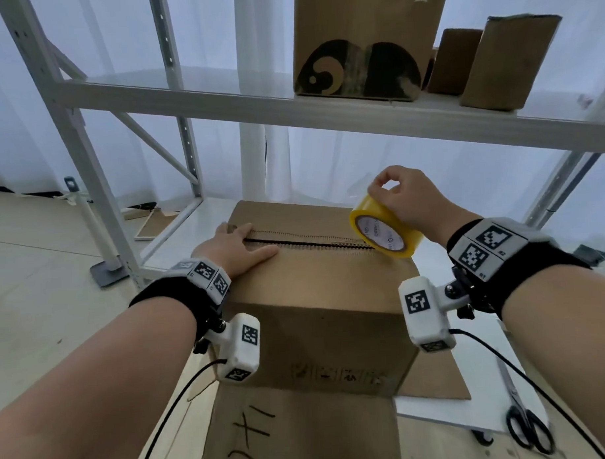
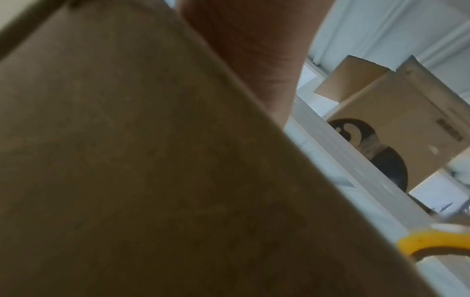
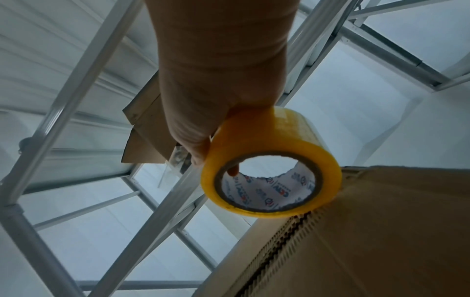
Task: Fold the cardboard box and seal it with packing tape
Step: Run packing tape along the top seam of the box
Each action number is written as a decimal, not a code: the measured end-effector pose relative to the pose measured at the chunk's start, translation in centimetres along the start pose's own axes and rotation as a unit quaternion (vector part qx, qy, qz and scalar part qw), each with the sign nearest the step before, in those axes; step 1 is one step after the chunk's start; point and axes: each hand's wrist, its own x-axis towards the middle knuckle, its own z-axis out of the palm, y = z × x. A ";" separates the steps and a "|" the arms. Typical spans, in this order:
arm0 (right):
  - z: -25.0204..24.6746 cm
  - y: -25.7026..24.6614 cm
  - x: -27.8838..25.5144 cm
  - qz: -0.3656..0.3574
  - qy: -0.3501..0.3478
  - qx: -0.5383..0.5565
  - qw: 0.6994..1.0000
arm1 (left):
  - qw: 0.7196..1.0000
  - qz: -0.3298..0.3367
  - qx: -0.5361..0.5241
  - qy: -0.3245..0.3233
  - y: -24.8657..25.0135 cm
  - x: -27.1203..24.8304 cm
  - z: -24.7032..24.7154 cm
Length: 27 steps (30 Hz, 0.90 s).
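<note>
A brown cardboard box point(image 1: 324, 297) stands in front of me with its top flaps folded down, a dark seam point(image 1: 315, 244) running across the top. My left hand point(image 1: 233, 247) lies flat on the left end of the seam, fingers straight. My right hand point(image 1: 406, 198) grips a yellow roll of packing tape point(image 1: 385, 230) that touches the box top at the seam's right end. In the right wrist view the tape roll point(image 3: 272, 176) rests on the box edge point(image 3: 368, 231). The left wrist view is mostly filled by the box side point(image 2: 140, 170), with a bit of yellow tape roll point(image 2: 432, 241).
A white metal shelf rack point(image 1: 221, 94) stands behind the box, with several cardboard boxes point(image 1: 366, 41) on its shelf. Black scissors point(image 1: 529, 427) lie at the lower right. A flat cardboard sheet point(image 1: 301, 435) with handwritten marks lies under the box.
</note>
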 end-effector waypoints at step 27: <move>-1.5 2.4 -7.1 0.237 0.154 0.429 0.858 | 0.994 -0.048 -0.094 0.016 -2.3 -5.6 1.3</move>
